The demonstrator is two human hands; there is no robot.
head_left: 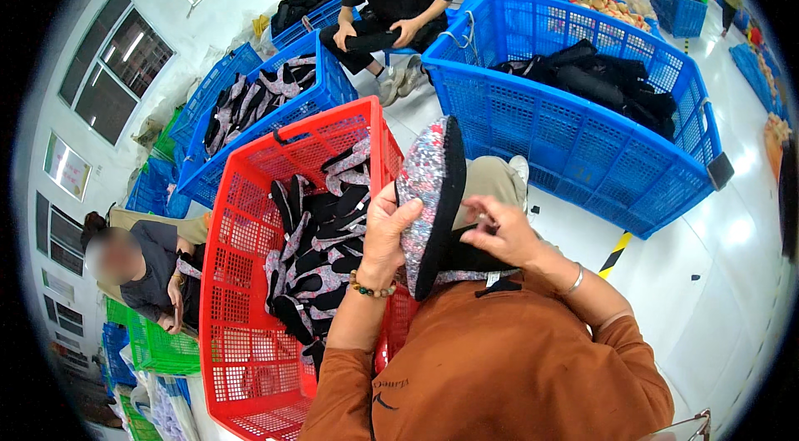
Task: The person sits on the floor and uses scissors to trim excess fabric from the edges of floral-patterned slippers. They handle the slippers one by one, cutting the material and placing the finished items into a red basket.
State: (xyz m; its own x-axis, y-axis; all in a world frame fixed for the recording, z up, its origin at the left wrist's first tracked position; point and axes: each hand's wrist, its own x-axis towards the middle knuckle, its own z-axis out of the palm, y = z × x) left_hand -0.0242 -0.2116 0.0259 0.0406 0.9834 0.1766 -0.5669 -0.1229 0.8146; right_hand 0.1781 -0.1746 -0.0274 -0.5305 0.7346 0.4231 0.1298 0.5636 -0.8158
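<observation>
My left hand (389,229) is closed around a slipper (424,200) with a pink, grey and white speckled fabric upper and a thick black sole edge. It is held upright above my lap, toe end up. Just to its right is my right hand (503,231), its fingers bent and the thumb apart from them, with nothing visible between them. On my lap, below the hands, lies another dark piece (474,254) with a speckled edge and a white tag, partly hidden. To the left, a red crate (241,191) holds many similar slippers (325,266).
A large blue crate (566,133) with black pieces stands ahead right. Another blue crate (333,83) with speckled slippers stands ahead left. One person (391,0) sits ahead, another (158,275) at left beside green crates (162,345). Yellow-black tape (616,254) marks the white floor.
</observation>
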